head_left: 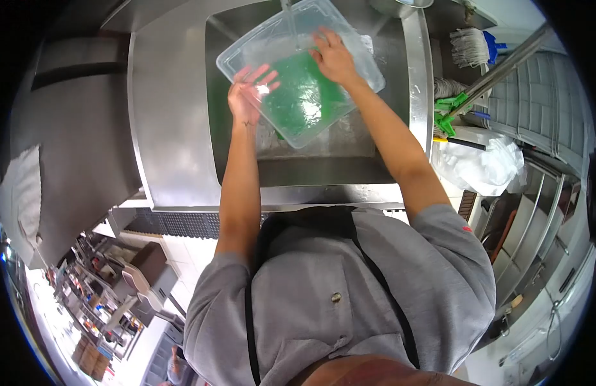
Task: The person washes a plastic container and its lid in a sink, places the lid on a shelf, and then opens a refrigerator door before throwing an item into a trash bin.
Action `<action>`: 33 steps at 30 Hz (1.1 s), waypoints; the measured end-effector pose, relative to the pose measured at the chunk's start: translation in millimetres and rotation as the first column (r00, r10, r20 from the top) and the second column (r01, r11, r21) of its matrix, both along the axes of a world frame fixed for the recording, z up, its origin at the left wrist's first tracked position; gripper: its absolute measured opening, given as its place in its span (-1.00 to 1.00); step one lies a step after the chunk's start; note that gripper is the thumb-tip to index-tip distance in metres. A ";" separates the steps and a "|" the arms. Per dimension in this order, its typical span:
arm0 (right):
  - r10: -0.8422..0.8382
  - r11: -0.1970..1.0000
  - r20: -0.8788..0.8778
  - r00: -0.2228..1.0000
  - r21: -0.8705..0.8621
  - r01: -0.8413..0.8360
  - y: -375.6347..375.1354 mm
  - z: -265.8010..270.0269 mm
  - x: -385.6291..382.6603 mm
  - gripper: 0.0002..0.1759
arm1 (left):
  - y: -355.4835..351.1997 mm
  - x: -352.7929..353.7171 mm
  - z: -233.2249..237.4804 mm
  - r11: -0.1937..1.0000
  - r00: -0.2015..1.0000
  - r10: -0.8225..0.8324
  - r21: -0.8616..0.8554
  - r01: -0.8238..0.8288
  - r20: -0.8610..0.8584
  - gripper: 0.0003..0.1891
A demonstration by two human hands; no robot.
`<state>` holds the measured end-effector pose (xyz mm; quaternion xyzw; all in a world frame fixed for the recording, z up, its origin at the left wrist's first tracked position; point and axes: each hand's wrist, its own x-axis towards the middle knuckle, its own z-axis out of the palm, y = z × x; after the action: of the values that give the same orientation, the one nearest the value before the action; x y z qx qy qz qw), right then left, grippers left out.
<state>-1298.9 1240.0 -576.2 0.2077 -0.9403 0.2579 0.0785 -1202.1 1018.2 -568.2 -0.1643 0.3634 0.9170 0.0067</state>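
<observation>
A clear plastic bin or lid (339, 26) is tilted over the metal sink (298, 170), with a thin stream of water (291, 22) running down onto it. My left hand (249, 93) holds its left edge, the fingers spread behind the plastic and showing through it. Over the right part of the plastic lies my right hand (333, 56), its fingers stretched out and apart, touching the wet surface. Something green (298, 90) shows through the plastic; what it is cannot be made out.
Metal counter (169, 109) borders the sink on the left. At right are a white mop head (469, 48), a green mop clamp (449, 112) on a metal pole (504, 61), and a white plastic bag (481, 161). A cloth (24, 193) hangs at far left.
</observation>
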 end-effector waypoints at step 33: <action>0.246 0.936 -0.101 0.964 0.283 -0.209 -44.8 3.2 19.7 -0.40 | 35.2 -36.2 -11.3 0.980 0.999 0.015 0.197 -0.023 0.044 -0.54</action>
<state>-1279.2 1195.2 -573.0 0.3410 -0.9287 0.1203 0.0825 -1238.3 1053.3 -579.5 -0.1856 0.2689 0.9449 0.0220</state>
